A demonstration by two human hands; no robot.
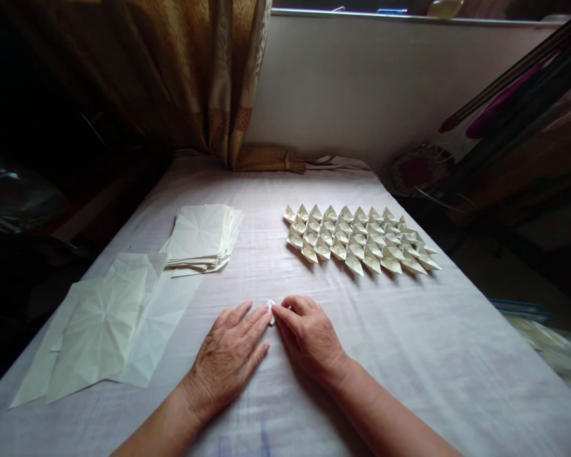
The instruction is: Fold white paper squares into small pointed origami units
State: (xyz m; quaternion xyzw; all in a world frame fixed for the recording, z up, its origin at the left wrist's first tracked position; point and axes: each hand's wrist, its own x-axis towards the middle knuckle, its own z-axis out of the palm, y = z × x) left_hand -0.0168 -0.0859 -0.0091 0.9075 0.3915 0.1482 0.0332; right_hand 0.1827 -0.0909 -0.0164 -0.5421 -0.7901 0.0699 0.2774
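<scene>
1. bare forearms (385,409) come in from the near edge, one on each side, over a pale cloth (409,330).
2. between the fingertips, on the cloth and near the middle of the view, lies a tiny folded paper (271,319), partly hidden by the fingers.
3. left hand (231,355): palm down, fingers stretched and a little spread, with a fingertip resting at the paper's left side; it presses rather than grasps.
4. right hand (309,333): fingers curled, tips at the paper's right side; whether they pinch it or only press on it, one cannot tell.
5. ahead and to the right, apart from the hands, pointed pieces (352,235) of folded paper stand close together in slanting rows.
6. ahead and to the left sits a stack (200,231) of creased whitish sheets; nearer, loose sheets (105,311) overlap one another, the top one creased outward from its centre.
7. at the far end a gold-brown curtain (233,82) hangs down to the cloth, beside a pale wall (333,82).
</scene>
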